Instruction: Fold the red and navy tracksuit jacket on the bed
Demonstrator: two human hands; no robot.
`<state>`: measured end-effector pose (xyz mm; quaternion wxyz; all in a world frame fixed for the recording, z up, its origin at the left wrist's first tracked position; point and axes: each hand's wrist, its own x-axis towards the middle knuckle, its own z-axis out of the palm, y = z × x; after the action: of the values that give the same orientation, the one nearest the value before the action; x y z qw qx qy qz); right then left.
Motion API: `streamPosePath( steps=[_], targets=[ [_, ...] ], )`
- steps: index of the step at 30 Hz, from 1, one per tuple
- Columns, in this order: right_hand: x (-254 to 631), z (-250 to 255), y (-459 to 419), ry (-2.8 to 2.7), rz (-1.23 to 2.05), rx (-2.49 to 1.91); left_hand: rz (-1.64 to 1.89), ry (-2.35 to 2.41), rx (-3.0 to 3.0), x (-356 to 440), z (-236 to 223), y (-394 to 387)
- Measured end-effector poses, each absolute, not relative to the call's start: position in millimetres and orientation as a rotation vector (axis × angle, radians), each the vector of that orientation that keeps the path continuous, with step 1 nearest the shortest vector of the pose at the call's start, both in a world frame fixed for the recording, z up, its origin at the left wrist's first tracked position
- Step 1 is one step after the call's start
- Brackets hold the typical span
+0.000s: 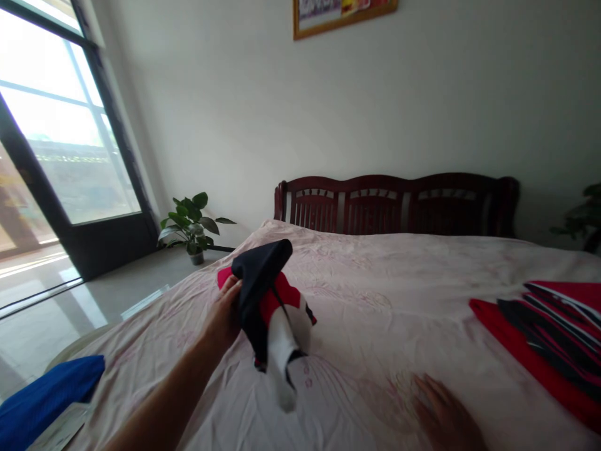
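The biggest trouble we foresee is the navy, red and white garment [260, 285] coming unfolded: our left hand [228, 313] grasps it by one side only, left of centre in the frame, so its unsupported white end could swing loose and crease. A smaller worry is our right hand [444, 413], fingers extended and grasping nothing at lower right; an outward sweep might disturb the folded pile [530, 354] at the right edge. Blur keeps us from telling whether its palm touches the sheet.

Across the upper frame we have a plain pale wall [211, 94]. Below it spreads the pale pink sheet [357, 351], patterned and rippled, which could snag fabric. Bright light enters through the glazed door [84, 138] at upper left. Then come a dark wooden backrest [370, 213] right of centre, blue cloth [51, 391] at lower left, a potted plant [188, 222] left of centre, and a framed picture [345, 28] at top.
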<state>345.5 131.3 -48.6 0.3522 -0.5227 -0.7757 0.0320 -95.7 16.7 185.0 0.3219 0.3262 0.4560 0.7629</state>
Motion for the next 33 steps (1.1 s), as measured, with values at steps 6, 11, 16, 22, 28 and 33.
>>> streamPosePath(
  steps=[6, 11, 16, 22, 28, 33],
  targets=[
    [346, -38, 126, -1.774, 0.413, -1.412, 1.453, 1.273, 0.847, -53, 122, 17],
    [342, -24, 117, -1.675, 0.603, -1.407, 1.494, 1.617, 1.188, -80, 83, 19],
    [334, -10, 105, -1.799, 0.679, -1.351, 1.274, 1.953, 1.728, -110, 56, 28],
    [309, -8, 101, -1.907, 0.578, -1.399, 0.746, 2.462, 1.984, -121, 37, 37],
    [266, 32, 103, -1.9, 0.834, -1.19, 0.607, 2.421, 2.034, -130, 40, 46],
    [296, 92, 113, -1.775, 0.485, -1.042, 0.632, 2.332, 2.086, -114, 58, 36]
  ],
)
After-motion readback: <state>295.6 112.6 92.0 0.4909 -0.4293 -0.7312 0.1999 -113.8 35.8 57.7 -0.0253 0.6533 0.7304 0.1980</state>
